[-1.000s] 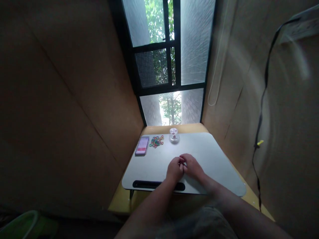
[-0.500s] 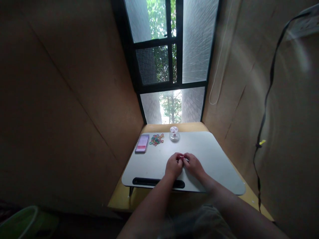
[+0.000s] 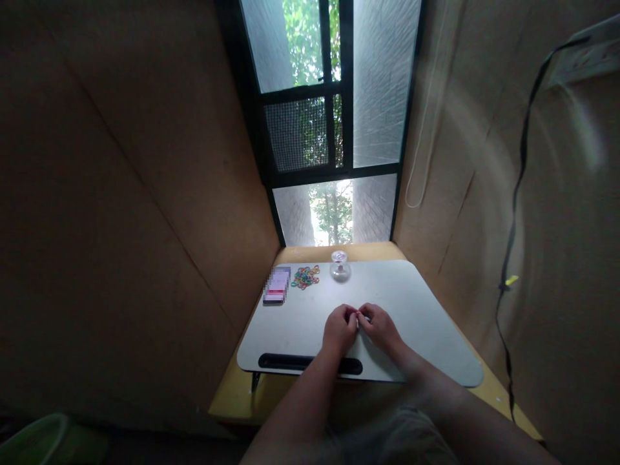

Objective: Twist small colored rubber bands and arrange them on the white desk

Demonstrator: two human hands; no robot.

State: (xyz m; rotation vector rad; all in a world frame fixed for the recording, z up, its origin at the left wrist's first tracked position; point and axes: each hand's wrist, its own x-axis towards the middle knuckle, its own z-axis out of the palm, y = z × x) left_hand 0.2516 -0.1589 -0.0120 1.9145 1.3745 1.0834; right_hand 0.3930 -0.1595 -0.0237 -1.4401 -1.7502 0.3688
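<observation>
My left hand (image 3: 341, 328) and my right hand (image 3: 379, 325) meet over the middle of the white lap table (image 3: 285, 329). Both are closed, thumbs and forefingers pinched together at the fingertips. Whatever sits between them is too small and too covered to name. Beyond the hands lies a loose pile of small colourful rings (image 3: 306, 278), looking like rubber bands or links. A clear container (image 3: 340, 267) with a narrow waist stands to the right of that pile. At the far left edge rests a phone (image 3: 277, 285) with its screen lit and blurred out.
A black slot (image 3: 285, 362) runs along the table's near edge, partly under my left forearm. The lap table stands on a yellow wooden surface (image 3: 227, 394) between two walls, with a window (image 3: 334, 210) behind. A black cable (image 3: 514, 213) hangs at right; a green tub (image 3: 39, 439) is at lower left.
The whole view has shifted slightly, so the table sits a little lower. My hands stay together; a reddish bit that showed between the fingertips is now mostly hidden.
</observation>
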